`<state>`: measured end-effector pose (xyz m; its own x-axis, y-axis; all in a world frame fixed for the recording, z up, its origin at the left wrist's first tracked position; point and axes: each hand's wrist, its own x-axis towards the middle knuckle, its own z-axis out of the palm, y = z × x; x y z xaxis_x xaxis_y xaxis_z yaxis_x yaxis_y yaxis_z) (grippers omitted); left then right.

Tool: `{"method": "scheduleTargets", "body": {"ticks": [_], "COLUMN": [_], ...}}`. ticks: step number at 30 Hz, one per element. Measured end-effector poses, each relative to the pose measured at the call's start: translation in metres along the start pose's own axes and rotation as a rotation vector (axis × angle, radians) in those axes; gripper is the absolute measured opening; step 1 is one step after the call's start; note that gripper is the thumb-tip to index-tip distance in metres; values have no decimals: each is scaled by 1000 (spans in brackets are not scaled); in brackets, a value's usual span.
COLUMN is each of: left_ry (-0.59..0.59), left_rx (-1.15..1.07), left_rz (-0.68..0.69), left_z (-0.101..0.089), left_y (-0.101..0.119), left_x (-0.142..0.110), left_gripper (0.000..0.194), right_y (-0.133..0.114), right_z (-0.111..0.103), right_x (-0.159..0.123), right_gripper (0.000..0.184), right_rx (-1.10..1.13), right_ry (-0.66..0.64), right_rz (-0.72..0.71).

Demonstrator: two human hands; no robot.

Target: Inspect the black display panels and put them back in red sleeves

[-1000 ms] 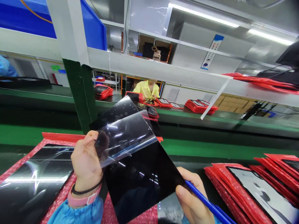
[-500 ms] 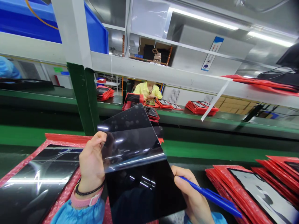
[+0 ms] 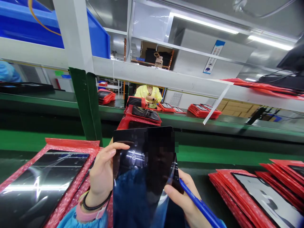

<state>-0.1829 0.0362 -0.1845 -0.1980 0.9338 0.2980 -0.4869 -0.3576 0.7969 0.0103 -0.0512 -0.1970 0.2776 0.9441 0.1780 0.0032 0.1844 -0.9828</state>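
**Panel held at both edges, with a pen crowding the right grip**

Your left hand (image 3: 102, 172) held the left edge of the glossy black panel (image 3: 142, 180), its index finger lying over the face near the upper corner. Your right hand (image 3: 190, 205) pinched the right edge, thumb flat on the face, and carried the blue pen (image 3: 200, 203) in the same grip. The panel stood tilted up in the lower middle of the frame, its bottom running out of view.

The pen looked like the chief hazard: its upper end sat just beside the panel's right edge, so a roll of your fingers could have scraped the panel or loosened your hold. Bare fingertips on the face could have left smudges. A pale streak ran beside your right thumb; whether it was film or reflection, you could not have told from this view.

At lower left, another dark panel (image 3: 59, 172) lay on a red bubble pouch (image 3: 72, 142); a slip of the left grip could have dropped one onto the other. At lower right, a pouch stack (image 3: 228, 193) bore a grey-white panel (image 3: 266, 198). Its layers were uneven, so a knock from your right elbow could have made them slide.
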Motion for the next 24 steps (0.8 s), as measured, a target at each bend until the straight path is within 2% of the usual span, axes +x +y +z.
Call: {"method": "scheduleTargets", "body": {"ticks": [3,5,9,13,15,18,21,24], "left_ry": [10,15,18,1,-3,-44,-145,-188], "left_rx": [2,4,28,20,22,106,176,227], "left_rz": [-13,-13,53,122,137,169,239,310], "left_z": [0,-1,-5,-5,-4,-5,-9,-15], "left_y": [0,-1,-4,-5,-4,-3,-4,-8], "left_x": [-1,-2,-2,0,1,1,1,0], "left_gripper": [21,20,18,15,13,11,12,13], "right_y": [-5,-5,-1,8,13,19,22,23], "right_z": [0,0,-2,0,3,6,3,-4], "right_x": [7,11,12,6,3,3,6,10], "right_gripper": [32,36,49,73,83,86,87,84], "right_rx": [-46,-43,7,6,-20,-183,-426,-570], "right_ry": [-209,-250,-253,-155,-102,-68,-82,-86], "right_rz": [-37,-64,-133,-176,-306,-662,-986,-1136]}}
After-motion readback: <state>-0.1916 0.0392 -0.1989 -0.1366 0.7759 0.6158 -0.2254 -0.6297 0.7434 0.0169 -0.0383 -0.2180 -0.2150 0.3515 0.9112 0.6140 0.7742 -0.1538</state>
